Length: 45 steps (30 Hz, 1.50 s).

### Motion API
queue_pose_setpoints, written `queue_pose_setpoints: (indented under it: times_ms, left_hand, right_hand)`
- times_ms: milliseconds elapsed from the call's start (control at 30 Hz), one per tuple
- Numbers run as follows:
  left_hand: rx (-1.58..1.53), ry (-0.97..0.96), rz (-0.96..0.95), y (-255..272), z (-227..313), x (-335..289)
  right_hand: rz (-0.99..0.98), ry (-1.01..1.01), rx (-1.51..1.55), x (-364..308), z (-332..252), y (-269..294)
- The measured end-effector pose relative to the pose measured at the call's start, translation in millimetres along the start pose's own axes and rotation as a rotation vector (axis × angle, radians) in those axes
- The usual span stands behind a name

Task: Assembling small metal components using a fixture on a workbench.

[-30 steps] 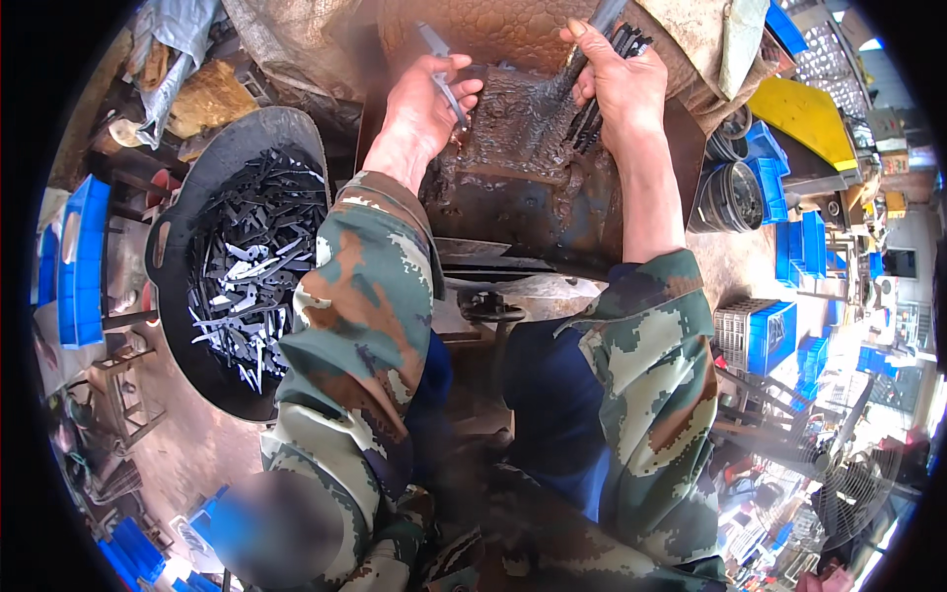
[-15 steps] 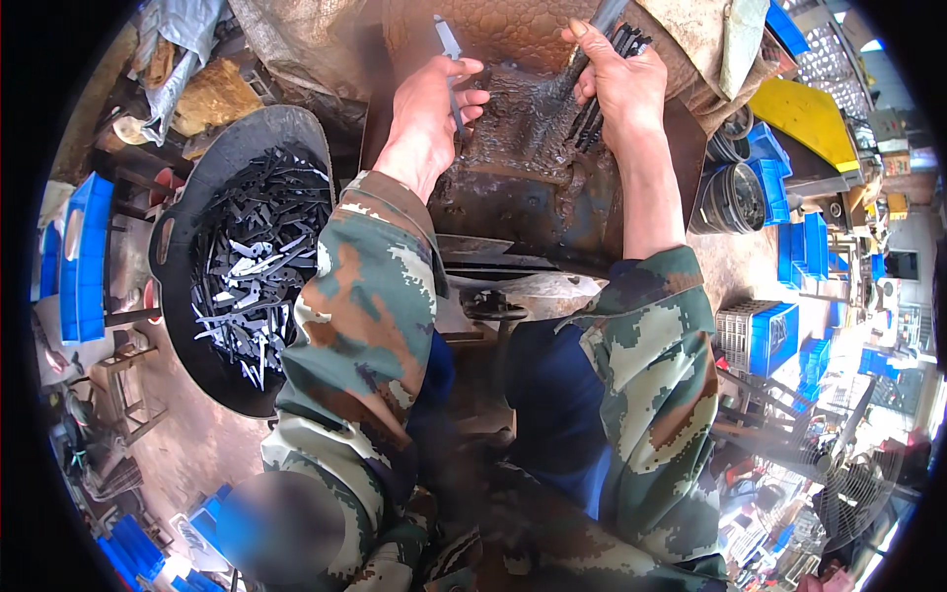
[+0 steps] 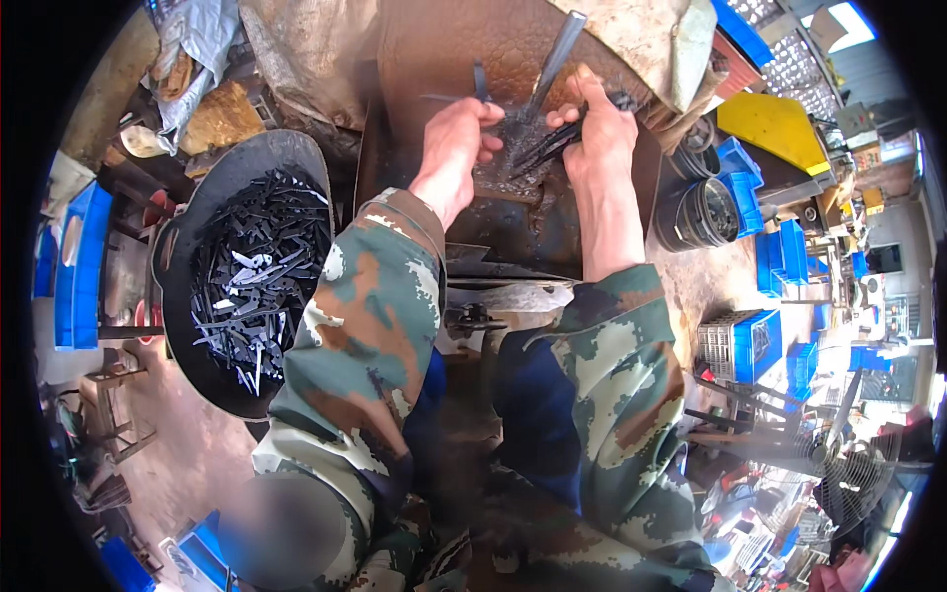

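My left hand (image 3: 451,153), its fingers closed in a pinch, holds a thin flat dark metal piece (image 3: 480,81) whose tip sticks up past the fingers. Several long dark metal pieces (image 3: 545,146) lie bunched in my closed right hand (image 3: 604,143), the thumb pointing up. Between the hands a dark bar or pipe (image 3: 558,57) slants down to a wet, muddy brown work surface (image 3: 513,212). At my left stands a black tub (image 3: 182,340) with many loose flat metal pieces (image 3: 258,266), some shining.
Dirty cloth sheets (image 3: 296,54) hang behind the work surface. Dark round buckets (image 3: 705,215) and blue bins (image 3: 740,192) stand at the right, below a yellow panel (image 3: 774,128). A fan (image 3: 853,474) is at the lower right, a blue crate (image 3: 84,266) at far left.
Both hands have come closer together and lower, towards the bar's lower end. The left hand's metal piece has turned, and the right hand's bundle now tilts towards the left hand. My view has shifted slightly.
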State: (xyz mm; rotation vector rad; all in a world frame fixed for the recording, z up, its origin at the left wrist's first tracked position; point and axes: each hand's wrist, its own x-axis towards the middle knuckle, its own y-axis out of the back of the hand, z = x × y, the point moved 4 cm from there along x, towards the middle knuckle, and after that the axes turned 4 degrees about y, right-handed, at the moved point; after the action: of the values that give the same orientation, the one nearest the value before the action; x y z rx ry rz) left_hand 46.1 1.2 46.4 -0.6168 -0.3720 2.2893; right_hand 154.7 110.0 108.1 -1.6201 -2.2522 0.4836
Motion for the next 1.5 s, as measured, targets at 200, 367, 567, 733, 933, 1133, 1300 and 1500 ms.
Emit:
queue_pose_setpoints:
  times_ms: [200, 367, 567, 733, 933, 1133, 1300, 1500]
  left_hand:
    - [-0.350, 0.128, -0.230, -42.9, -4.1, -27.5]
    - [-0.647, 0.146, -0.248, -60.9, -2.6, -54.9]
    - [-0.514, 0.106, -0.326, -80.9, -16.3, -76.4]
    - [-0.203, -0.253, -0.563, -95.1, 12.4, -98.2]
    - [0.253, -0.435, -0.794, -94.7, 3.9, -101.3]
    - [0.256, -0.387, -0.780, -103.1, -10.2, -101.0]
    - [0.188, -0.373, -0.418, -99.1, -6.8, -85.2]
    - [0.045, -0.299, -0.541, -126.9, -14.6, -119.7]
  right_hand:
    - [0.079, -0.071, 0.239, -39.3, -16.3, 0.9]
    - [0.007, 0.104, 0.293, -67.7, -34.3, 4.9]
    - [-0.100, 0.237, 0.165, -101.7, -62.3, 11.1]
    - [-0.146, -0.017, -0.121, -116.1, -83.5, 42.7]
    - [-0.424, -0.259, -0.563, -128.0, -80.7, 68.1]
    - [-0.476, -0.339, -0.694, -124.1, -86.2, 79.2]
    - [-0.519, -0.373, -0.755, -136.5, -109.7, 102.0]
    - [-0.335, -0.154, -0.928, -170.4, -148.1, 128.2]
